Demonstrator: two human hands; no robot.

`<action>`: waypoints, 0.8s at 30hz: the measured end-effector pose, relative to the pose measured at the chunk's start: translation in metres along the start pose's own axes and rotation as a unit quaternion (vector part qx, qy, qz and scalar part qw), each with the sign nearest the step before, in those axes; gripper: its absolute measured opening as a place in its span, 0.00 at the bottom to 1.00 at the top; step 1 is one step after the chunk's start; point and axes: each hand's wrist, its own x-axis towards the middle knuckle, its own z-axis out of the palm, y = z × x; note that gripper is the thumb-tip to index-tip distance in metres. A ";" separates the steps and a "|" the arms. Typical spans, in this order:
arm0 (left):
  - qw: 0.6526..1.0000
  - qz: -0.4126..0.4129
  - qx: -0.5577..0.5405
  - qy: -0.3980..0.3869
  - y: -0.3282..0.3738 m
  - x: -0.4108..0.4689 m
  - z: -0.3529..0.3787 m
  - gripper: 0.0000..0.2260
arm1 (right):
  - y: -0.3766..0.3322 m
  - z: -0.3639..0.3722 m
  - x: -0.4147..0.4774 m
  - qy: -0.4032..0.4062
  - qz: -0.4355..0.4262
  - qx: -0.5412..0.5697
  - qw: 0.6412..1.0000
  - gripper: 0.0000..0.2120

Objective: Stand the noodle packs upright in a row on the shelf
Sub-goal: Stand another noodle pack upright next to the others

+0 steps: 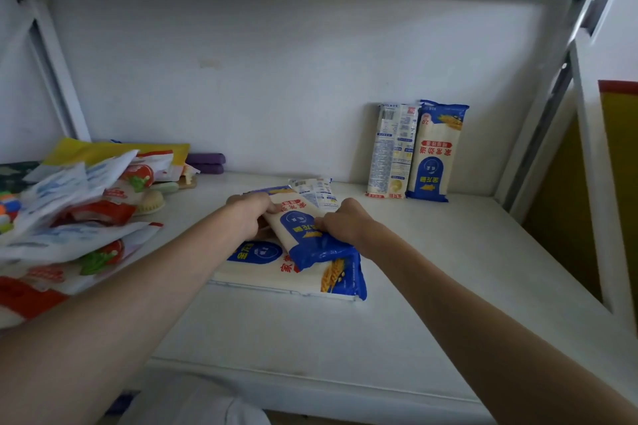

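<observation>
Two noodle packs stand upright side by side against the back wall at the right: one showing its white label side [392, 152] and one showing its blue and white front [436, 152]. In the middle of the white shelf [448, 269] lies a small heap of packs. My left hand [250, 214] and my right hand [345, 221] both grip the top noodle pack [303, 235], which is tilted, its blue near end raised over a flat pack [310, 274]. Another pack [316, 193] pokes out behind the hands.
A messy pile of red, white and yellow bags [79, 210] fills the shelf's left side, with purple items [205, 162] behind it. A metal frame upright [552, 107] and a yellow panel [618, 183] bound the right side. An upper shelf hangs overhead.
</observation>
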 end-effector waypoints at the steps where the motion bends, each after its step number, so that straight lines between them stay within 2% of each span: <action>1: 1.000 0.011 -0.012 0.007 0.000 0.000 0.002 0.19 | 0.000 -0.002 0.001 -0.001 0.002 0.011 1.000 0.13; 4: 0.998 0.045 -0.036 -0.003 0.003 -0.001 0.014 0.19 | 0.001 -0.014 0.005 0.007 0.012 0.025 1.000 0.13; 8: 0.995 0.074 -0.059 -0.042 0.011 -0.004 0.044 0.14 | 0.010 -0.039 0.013 0.041 0.037 0.036 0.998 0.15; 11: 0.994 0.077 -0.055 -0.050 0.014 -0.005 0.066 0.11 | 0.025 -0.048 0.018 0.049 0.034 0.051 0.997 0.09; 14: 0.995 0.071 -0.041 -0.048 0.014 0.001 0.073 0.13 | 0.034 -0.046 0.023 0.044 0.046 0.089 0.994 0.03; 18: 0.996 0.059 -0.047 -0.038 0.014 0.010 0.059 0.16 | 0.025 -0.040 0.026 0.024 0.051 0.126 0.990 0.14; 24: 0.997 0.055 -0.046 0.008 0.010 0.015 0.021 0.16 | 0.001 -0.011 0.025 -0.025 0.026 0.117 0.992 0.13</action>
